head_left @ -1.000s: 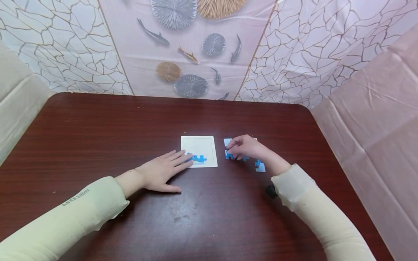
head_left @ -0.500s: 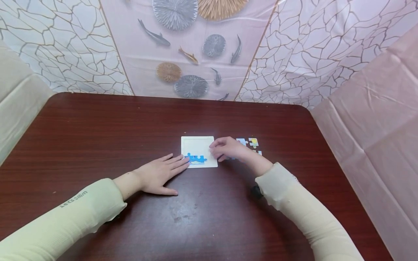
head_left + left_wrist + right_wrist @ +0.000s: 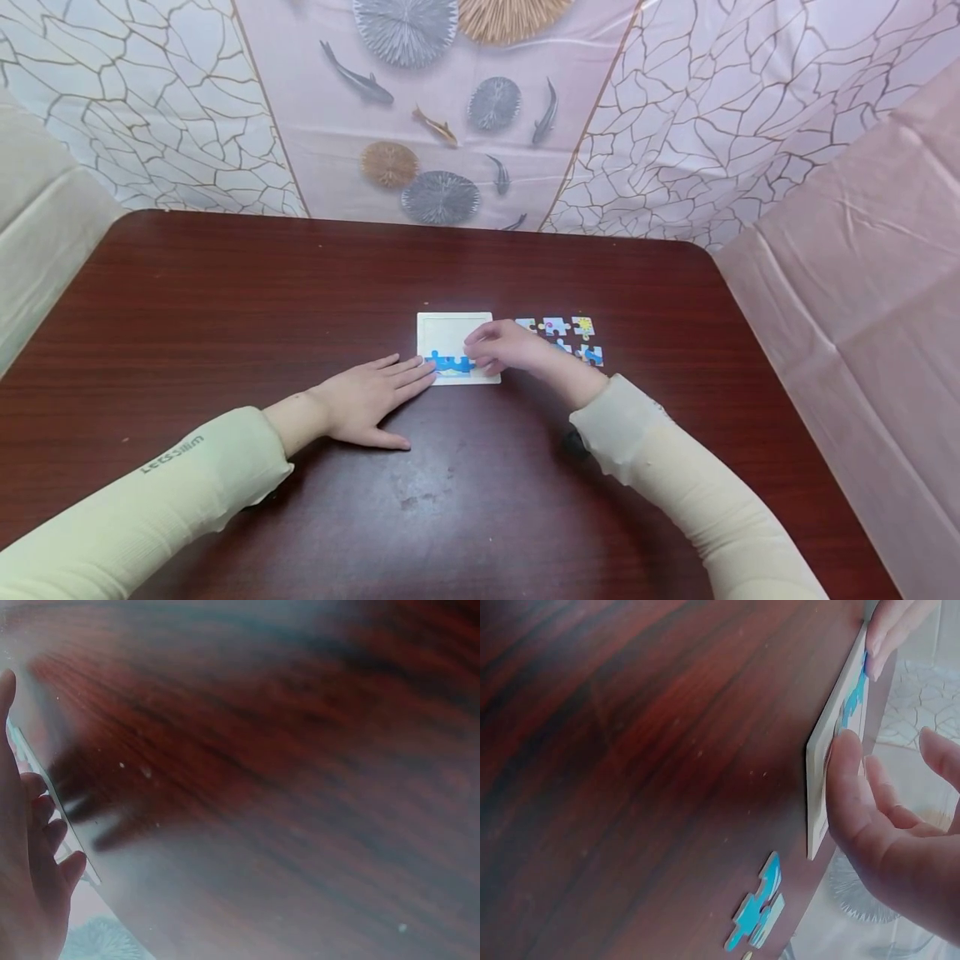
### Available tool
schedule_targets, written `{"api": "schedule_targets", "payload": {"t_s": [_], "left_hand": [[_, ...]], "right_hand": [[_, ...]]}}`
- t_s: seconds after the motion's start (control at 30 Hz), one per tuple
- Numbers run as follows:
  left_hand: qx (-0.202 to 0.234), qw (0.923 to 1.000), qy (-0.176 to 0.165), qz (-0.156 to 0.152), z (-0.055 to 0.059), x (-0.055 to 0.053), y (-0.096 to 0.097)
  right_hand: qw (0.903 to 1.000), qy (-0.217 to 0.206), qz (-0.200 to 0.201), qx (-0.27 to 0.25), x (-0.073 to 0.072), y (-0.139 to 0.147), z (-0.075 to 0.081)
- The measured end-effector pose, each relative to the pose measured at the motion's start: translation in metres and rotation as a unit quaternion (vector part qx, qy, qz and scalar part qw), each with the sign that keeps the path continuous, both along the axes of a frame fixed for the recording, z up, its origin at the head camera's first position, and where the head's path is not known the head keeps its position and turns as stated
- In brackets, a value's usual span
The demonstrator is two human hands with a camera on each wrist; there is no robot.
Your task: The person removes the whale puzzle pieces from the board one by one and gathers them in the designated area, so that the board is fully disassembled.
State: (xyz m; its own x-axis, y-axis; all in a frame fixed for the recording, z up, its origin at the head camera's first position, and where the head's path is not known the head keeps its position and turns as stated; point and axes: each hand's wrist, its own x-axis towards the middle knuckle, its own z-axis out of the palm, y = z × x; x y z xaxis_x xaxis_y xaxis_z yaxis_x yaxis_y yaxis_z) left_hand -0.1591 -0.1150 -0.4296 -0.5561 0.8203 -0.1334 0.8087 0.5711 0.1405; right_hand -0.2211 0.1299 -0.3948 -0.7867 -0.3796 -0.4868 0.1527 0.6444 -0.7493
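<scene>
A white square puzzle board (image 3: 446, 327) lies on the table, with joined blue puzzle pieces (image 3: 450, 364) along its near edge. My left hand (image 3: 367, 402) rests flat with fingers spread, its fingertips on the board's lower left corner. Over the board's right part, my right hand (image 3: 506, 346) has its fingers bent downward, seeming to pinch a puzzle piece that is mostly hidden. In the right wrist view, the thumb (image 3: 845, 754) is at the board's edge beside the blue pieces.
Several loose puzzle pieces (image 3: 555, 326) lie right of the board, partly covered by the right hand and forearm. The right wrist view shows blue loose pieces (image 3: 756, 900) near the board. The dark wooden table (image 3: 300, 283) ends at a patterned cloth (image 3: 420, 108) behind.
My right hand has moved left from the loose pieces onto the board's right part, uncovering several loose pieces. My left hand has shifted slightly and stays on the board's corner.
</scene>
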Motion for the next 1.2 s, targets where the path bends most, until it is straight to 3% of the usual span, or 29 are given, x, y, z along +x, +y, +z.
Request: {"api": "schedule_targets", "payload": {"t_s": [0.3, 0.57, 1.2], "left_hand": [[-0.004, 1.0000, 0.004, 0.001, 0.0031, 0.0014, 0.0017], [-0.003, 1.0000, 0.007, 0.000, 0.0023, 0.0007, 0.0015], [0.004, 0.9999, 0.012, -0.001, 0.0045, 0.0021, 0.0014]], "right_hand": [[0.9995, 0.002, -0.013, 0.030, 0.0000, -0.0075, -0.0018], [0.9995, 0.010, -0.021, 0.022, -0.0008, -0.0076, -0.0049], [0.9954, 0.082, 0.002, 0.048, 0.0026, -0.0108, -0.0081]]}}
